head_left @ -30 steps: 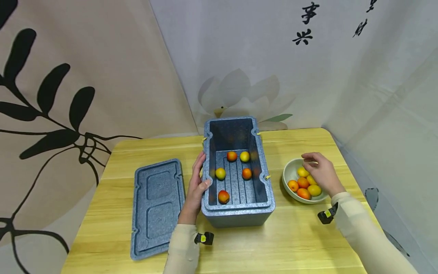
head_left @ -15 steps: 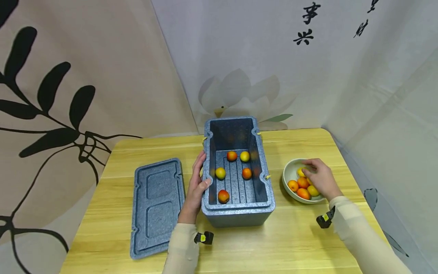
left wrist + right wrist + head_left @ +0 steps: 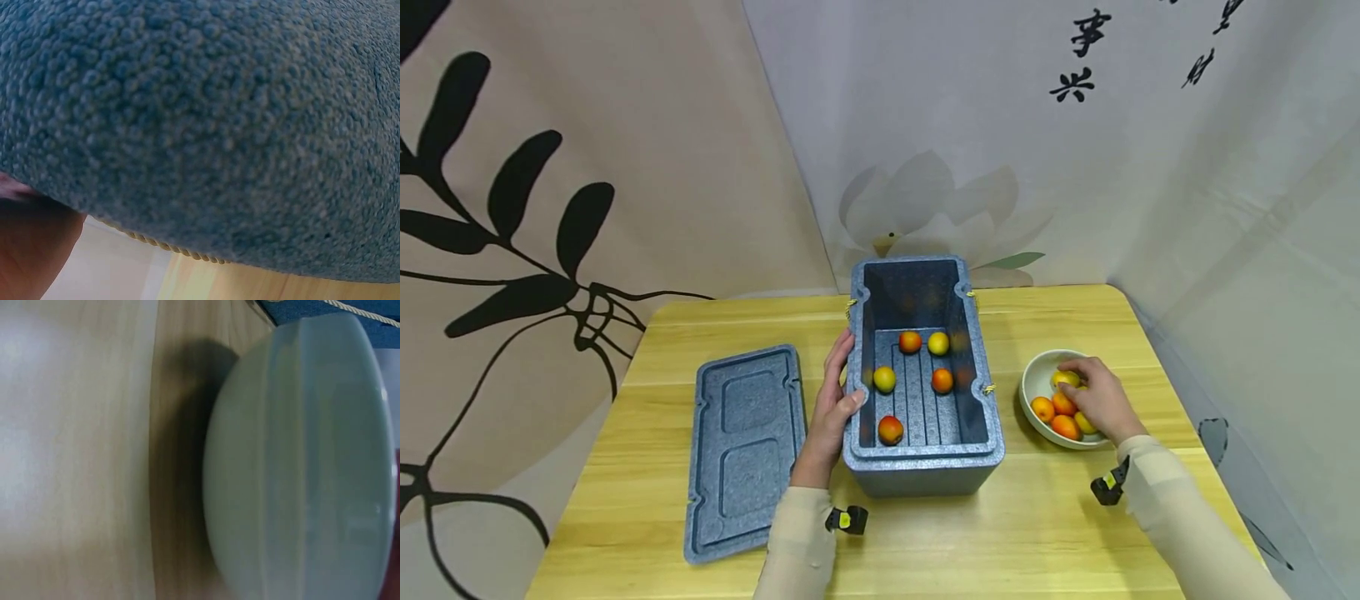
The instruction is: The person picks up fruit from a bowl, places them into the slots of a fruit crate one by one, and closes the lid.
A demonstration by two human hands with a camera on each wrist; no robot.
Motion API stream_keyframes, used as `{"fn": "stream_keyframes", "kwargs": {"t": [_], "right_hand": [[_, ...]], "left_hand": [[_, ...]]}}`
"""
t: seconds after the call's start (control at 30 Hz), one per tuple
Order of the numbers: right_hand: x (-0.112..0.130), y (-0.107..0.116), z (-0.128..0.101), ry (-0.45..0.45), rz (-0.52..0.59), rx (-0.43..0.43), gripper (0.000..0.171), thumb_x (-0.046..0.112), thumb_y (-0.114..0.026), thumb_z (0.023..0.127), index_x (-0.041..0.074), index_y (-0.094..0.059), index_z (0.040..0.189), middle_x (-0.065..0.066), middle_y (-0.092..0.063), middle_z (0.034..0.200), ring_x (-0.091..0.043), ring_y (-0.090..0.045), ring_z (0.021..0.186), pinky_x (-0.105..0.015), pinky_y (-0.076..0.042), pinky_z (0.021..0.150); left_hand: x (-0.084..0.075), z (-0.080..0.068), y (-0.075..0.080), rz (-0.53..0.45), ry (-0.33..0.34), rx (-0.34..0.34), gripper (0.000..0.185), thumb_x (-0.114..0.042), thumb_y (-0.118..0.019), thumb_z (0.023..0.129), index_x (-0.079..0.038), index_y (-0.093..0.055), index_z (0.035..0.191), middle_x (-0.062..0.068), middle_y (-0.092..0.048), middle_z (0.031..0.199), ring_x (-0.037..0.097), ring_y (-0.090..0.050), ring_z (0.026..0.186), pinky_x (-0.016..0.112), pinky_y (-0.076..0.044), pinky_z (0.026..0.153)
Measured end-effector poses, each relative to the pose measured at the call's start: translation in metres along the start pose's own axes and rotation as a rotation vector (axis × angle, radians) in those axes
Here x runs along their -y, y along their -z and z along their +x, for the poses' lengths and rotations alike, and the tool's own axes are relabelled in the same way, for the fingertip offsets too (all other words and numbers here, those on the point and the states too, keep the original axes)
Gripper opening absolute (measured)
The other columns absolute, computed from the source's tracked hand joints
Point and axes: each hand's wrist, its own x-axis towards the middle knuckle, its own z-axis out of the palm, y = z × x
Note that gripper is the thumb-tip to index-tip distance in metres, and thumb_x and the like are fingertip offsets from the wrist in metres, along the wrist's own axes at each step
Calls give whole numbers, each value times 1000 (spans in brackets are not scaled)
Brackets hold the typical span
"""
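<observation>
A speckled blue-grey foam box [image 3: 925,454] stands uncovered in the middle of the table, several small red-orange and yellow fruits lying on its ribbed floor. My left hand [image 3: 833,412] grips its left wall, the thumb over the rim and the fingers along the outside. In the left wrist view the foam wall [image 3: 219,125] fills most of the picture. To the right, a pale bowl [image 3: 1036,371] holds more orange and yellow fruits. My right hand [image 3: 1101,400] reaches down into it, fingertips at a yellow fruit [image 3: 1065,379]; I cannot tell whether they pinch it.
The box's grooved foam lid [image 3: 748,454] lies flat on the wooden table [image 3: 917,550] at the left. Yellow cord loops [image 3: 988,389] hang at the box's sides. A printed cloth [image 3: 700,150] hangs close behind the table.
My right hand has lowered into the bowl and shifted slightly toward me, now covering some of the fruits. My left hand has stayed on the box wall.
</observation>
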Motion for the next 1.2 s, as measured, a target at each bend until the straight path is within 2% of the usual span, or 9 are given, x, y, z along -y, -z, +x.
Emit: {"fn": "stream_keyframes", "kwargs": {"t": [0.3, 0.57, 1.1, 1.2], "right_hand": [[-5, -3, 5, 24, -60, 10, 30, 6, -68, 88, -4, -64, 116, -24, -54, 120, -43, -53, 107, -57, -39, 93], [-6, -7, 9, 40, -73, 14, 31, 7, -70, 87, -4, -65, 115, -26, -57, 121, -41, -55, 105, -54, -40, 93], [-7, -8, 12, 25, -71, 41, 32, 8, -69, 88, -4, -64, 117, -25, -58, 120, -40, -53, 108, -55, -38, 95], [-8, -8, 12, 30, -75, 42, 32, 7, -69, 87, -4, -64, 117, -26, -58, 120, -40, -54, 108, -56, -39, 95]], "left_hand": [[1, -1, 0, 14, 15, -5, 73, -26, -51, 86, -16, -29, 156, -3, -15, 162, 22, -15, 144, 62, -25, 107], [1, 0, 0, -16, 9, -7, 73, -24, -51, 86, -16, -30, 155, -3, -15, 161, 24, -16, 144, 68, -25, 103], [2, 1, 1, -4, 6, -4, 73, -23, -52, 85, -15, -30, 155, -3, -15, 162, 22, -15, 144, 67, -24, 104], [1, 1, 1, -8, 0, 7, 73, -22, -52, 86, -14, -29, 155, -2, -15, 162, 23, -16, 144, 59, -31, 105]]}}
